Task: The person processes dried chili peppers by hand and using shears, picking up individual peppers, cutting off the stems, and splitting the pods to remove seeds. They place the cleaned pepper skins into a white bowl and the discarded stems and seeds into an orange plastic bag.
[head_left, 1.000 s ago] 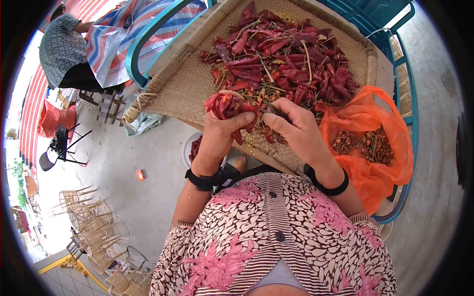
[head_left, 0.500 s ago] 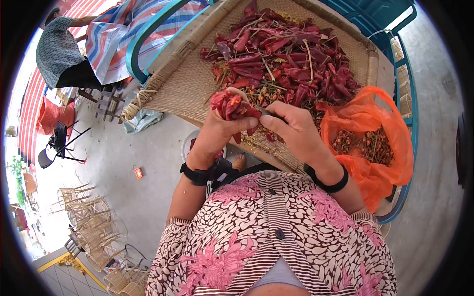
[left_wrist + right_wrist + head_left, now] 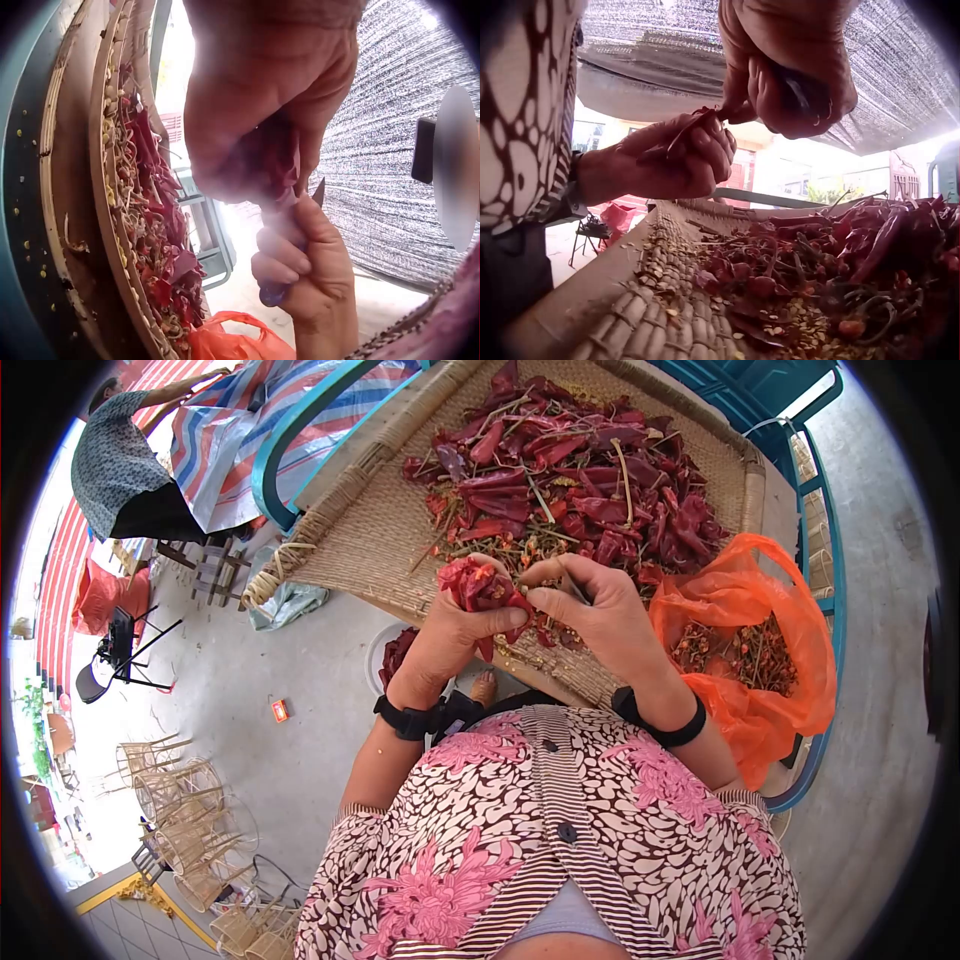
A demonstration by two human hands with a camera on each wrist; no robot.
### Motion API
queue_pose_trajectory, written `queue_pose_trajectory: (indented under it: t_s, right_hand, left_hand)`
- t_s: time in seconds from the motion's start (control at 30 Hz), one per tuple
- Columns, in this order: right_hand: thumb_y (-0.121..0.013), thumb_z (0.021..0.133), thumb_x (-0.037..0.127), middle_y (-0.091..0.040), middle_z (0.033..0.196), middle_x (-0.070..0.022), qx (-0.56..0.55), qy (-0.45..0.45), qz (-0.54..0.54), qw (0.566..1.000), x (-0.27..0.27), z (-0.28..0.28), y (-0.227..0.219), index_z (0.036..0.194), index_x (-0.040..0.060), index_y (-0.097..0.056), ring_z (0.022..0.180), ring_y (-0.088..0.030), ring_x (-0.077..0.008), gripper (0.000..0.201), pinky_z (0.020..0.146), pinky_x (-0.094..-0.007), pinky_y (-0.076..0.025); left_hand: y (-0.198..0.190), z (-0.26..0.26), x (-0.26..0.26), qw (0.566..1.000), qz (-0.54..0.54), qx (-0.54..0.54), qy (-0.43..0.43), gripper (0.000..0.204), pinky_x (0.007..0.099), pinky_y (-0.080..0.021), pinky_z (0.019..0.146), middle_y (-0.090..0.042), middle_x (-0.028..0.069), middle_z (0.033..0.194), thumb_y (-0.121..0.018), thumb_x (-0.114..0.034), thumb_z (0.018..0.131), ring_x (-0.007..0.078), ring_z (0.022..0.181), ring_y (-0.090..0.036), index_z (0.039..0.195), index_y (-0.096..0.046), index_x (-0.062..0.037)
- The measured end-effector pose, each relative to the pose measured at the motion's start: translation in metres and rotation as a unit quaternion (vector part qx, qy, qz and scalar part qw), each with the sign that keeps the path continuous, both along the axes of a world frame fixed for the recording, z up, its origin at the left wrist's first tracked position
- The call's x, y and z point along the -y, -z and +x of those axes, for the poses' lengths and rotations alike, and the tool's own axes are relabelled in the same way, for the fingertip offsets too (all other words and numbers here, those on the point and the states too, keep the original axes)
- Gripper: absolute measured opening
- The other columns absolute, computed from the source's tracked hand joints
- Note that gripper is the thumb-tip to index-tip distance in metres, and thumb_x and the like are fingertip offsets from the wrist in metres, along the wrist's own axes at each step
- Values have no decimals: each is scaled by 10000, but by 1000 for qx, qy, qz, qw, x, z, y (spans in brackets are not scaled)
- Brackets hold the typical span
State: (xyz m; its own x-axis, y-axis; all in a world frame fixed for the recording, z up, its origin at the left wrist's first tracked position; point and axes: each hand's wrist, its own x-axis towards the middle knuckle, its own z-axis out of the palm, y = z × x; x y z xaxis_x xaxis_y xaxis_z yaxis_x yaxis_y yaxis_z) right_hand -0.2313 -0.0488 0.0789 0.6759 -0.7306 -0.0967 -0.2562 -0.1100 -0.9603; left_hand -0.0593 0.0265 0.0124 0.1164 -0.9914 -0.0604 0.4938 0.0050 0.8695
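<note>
My left hand (image 3: 450, 635) grips several dried red chili peppers (image 3: 475, 582) bunched in its curled fingers. Close to their right end is my right hand (image 3: 605, 615), with a small knife held in its fist. In the left wrist view the dark knife blade (image 3: 319, 193) sticks up past the thumb, and a blue handle end (image 3: 271, 294) shows below the fingers. The right wrist view has the right thumb and fingertips at the tip of one pepper (image 3: 694, 129) that protrudes from the left hand. Beyond both hands lies a large heap of dried peppers (image 3: 580, 470).
The heap lies on a woven mat (image 3: 350, 545) with a raised rim. An orange plastic bag (image 3: 740, 705) of stems stands at the right. A white basin (image 3: 375, 660) with peppers is below the left forearm. A blue metal rail (image 3: 268, 470) borders the mat; another person (image 3: 115, 470) handles striped sheeting.
The right hand comes up against the peppers in the left hand, then draws slightly away with its fingers turned. The left hand shifts a little right. The other person's arm reaches higher.
</note>
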Motion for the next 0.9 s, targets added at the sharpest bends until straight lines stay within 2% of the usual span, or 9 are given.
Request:
queue_pose_trajectory:
  t_s: [0.13,0.23,0.43,0.53,0.63,0.67,0.77,0.8,0.9]
  right_hand:
    - [-712,820,169,-665,853,-72,-95,-45,-181,978,9,4,3,1020,58,-604,740,-653,-176,253,647,-300,-490]
    - [-709,786,167,-655,825,-111,-140,-32,-400,905,3,9,15,954,65,-574,776,-665,-281,238,633,-369,-512]
    - [-704,777,181,-646,811,-105,-134,54,-332,932,1,24,28,938,79,-555,785,-661,-316,242,643,-426,-513]
    - [-691,804,193,-648,822,-128,-142,117,-352,918,14,28,40,952,66,-573,792,-654,-320,228,665,-413,-504]
    - [-682,833,218,-650,855,-166,-171,91,-203,960,32,18,19,949,46,-593,808,-638,-338,226,690,-404,-483]
    - [-687,851,238,-654,819,-104,-148,78,-175,970,29,18,12,943,21,-625,740,-627,-234,244,670,-337,-458]
    - [-713,842,238,-603,767,-4,2,-55,38,998,26,15,7,928,6,-646,704,-545,-97,256,641,-272,-424]
    - [-711,844,204,-535,749,50,2,-61,43,997,23,17,9,925,-2,-654,713,-448,-35,228,630,-226,-387]
    - [-695,843,165,-546,740,42,-13,-129,65,989,34,15,9,910,-6,-642,692,-456,-40,191,619,-230,-386]
  left_hand:
    - [-2,3,-1,998,7,65,15,377,217,-461,651,-600,-42,888,-770,9,756,59,765,-558,1032,-534,-95]
    - [-8,2,-4,998,43,51,14,354,220,-459,635,-611,-33,879,-752,10,772,64,753,-564,1032,-534,-90]
    - [6,3,-2,999,47,-23,-9,332,228,-467,628,-622,-18,861,-724,19,793,79,739,-580,1047,-537,-85]
    - [1,1,-6,999,25,-27,-19,348,231,-469,612,-624,-12,852,-732,17,788,82,740,-587,1060,-537,-79]
    - [-10,2,-10,999,14,-16,-39,366,233,-470,595,-630,-6,862,-742,14,780,85,747,-593,1070,-536,-74]
    - [-9,7,-10,999,24,-12,-41,371,233,-473,593,-633,-5,869,-744,16,779,86,750,-595,1071,-534,-74]
    - [-10,10,-6,999,38,5,-37,392,232,-488,649,-634,5,897,-744,37,763,91,775,-600,1077,-533,-71]
    - [-14,9,-6,998,44,22,-35,410,238,-492,670,-626,5,893,-750,45,750,91,787,-598,1082,-536,-67]
    - [-23,11,-7,998,51,38,26,435,245,-495,712,-617,1,896,-762,46,733,90,814,-595,1087,-534,-66]
